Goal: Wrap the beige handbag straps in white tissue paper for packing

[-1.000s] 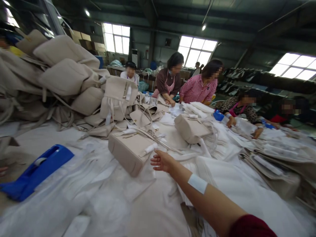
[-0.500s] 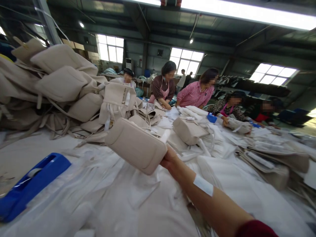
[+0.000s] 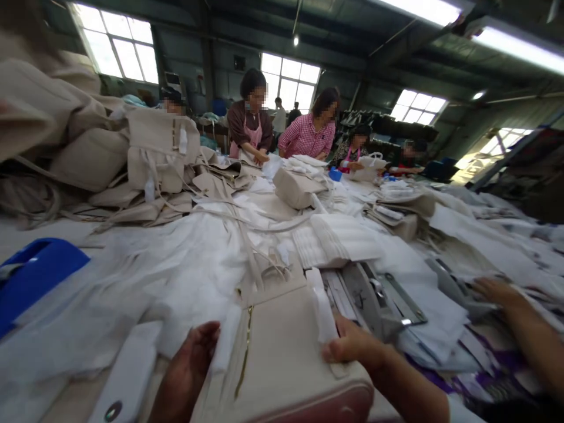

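A beige bag (image 3: 282,341) with a gold zip lies right in front of me, its lower edge running out of view. My right hand (image 3: 352,346) grips its right side, thumb on a strip of white foam wrap (image 3: 321,305). Beside the bag's left edge is my left hand (image 3: 187,364), its fingers slightly bent and loosely apart from the palm. They come close to another white-wrapped piece (image 3: 225,341); whether they touch it I cannot tell. A white strip with a metal eyelet (image 3: 127,376) lies left of that hand.
Beige bags (image 3: 88,153) are heaped at the left, near a blue tape dispenser (image 3: 39,276). White foam sheets (image 3: 339,238) and a grey metal-edged tool (image 3: 388,299) lie ahead and right. Another person's hand (image 3: 502,294) reaches in from the right. Several people work across the table.
My right hand has brought the bag from over the table down close to me and turned it. My left hand has come into view. The view has swung right.
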The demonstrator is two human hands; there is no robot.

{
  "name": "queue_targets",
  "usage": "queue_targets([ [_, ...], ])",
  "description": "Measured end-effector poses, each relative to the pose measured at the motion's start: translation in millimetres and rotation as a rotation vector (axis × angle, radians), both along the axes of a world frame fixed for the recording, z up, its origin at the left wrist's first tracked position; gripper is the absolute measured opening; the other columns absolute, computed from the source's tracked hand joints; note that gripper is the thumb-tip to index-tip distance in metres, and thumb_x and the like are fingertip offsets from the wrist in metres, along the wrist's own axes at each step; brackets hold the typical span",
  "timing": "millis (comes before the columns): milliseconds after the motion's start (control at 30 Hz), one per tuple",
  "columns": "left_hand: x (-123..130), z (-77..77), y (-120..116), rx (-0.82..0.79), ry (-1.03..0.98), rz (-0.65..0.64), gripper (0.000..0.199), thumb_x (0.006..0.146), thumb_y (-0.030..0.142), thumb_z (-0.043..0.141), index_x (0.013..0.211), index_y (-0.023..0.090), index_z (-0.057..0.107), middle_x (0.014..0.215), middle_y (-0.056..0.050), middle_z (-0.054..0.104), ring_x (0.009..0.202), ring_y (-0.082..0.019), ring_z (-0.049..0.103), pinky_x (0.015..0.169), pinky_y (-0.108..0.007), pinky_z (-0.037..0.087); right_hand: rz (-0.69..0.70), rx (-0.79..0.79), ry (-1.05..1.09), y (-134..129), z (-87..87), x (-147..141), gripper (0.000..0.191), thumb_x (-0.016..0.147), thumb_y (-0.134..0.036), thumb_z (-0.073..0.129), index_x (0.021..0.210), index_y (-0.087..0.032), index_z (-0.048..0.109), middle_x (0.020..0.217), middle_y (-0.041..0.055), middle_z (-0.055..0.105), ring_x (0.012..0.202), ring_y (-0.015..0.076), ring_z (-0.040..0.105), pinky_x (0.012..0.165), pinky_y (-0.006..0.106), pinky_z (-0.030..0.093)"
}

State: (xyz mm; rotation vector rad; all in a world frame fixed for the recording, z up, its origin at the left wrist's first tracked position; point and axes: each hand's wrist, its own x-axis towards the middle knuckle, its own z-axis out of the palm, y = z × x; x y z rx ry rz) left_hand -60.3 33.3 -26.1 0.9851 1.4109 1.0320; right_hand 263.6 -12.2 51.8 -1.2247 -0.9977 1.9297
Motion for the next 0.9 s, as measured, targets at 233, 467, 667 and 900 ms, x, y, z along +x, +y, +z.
queue_targets([
  [233,2,16.1,-70,-0.018,-0.1,-0.308,0.06,0.082,0.065,0.049,0.115,0.016,0.058,0.1,-0.008,0.072,0.086,-0.025,0.067,0.072,-0.032,0.054,-0.282,-0.1,-0.056,-117,-73.9,-10,0.046,0.061,-0.044,0.079,0.093,-0.012,0.07,0.086,0.0085,0.072,0.077,0.021,0.066,0.071,0.029,0.049],
  [467,-1,26.7,-109,0.197,0.459,-0.557,0.055,0.075,0.051,0.061,0.114,0.012,0.065,0.108,-0.011,0.069,0.097,-0.028,0.063,0.085,-0.034,0.048,-0.431,0.105,-0.211,-135,-63.6,-5,0.049,0.064,-0.048,0.079,0.096,-0.014,0.067,0.088,0.0052,0.071,0.078,0.0221,0.064,0.07,0.031,0.048],
  [667,14,11.1,-117,0.258,0.667,-0.516,0.036,0.072,0.032,0.058,0.101,0.013,0.069,0.089,-0.007,0.069,0.084,-0.025,0.063,0.077,-0.031,0.045,-0.339,0.1,-0.245,-135,-83.2,-1,0.052,0.066,-0.051,0.075,0.1,-0.012,0.066,0.089,0.0058,0.071,0.082,0.0246,0.064,0.072,0.034,0.049],
  [900,12,15.7,-112,0.144,0.583,-0.501,0.041,0.074,0.043,0.059,0.1,0.014,0.069,0.091,-0.006,0.073,0.086,-0.027,0.065,0.08,-0.033,0.048,-0.54,0.477,-0.667,-117,-69.9,11,0.047,0.076,-0.046,0.067,0.115,-0.019,0.061,0.109,0.0093,0.064,0.094,0.0236,0.061,0.077,0.033,0.049],
])
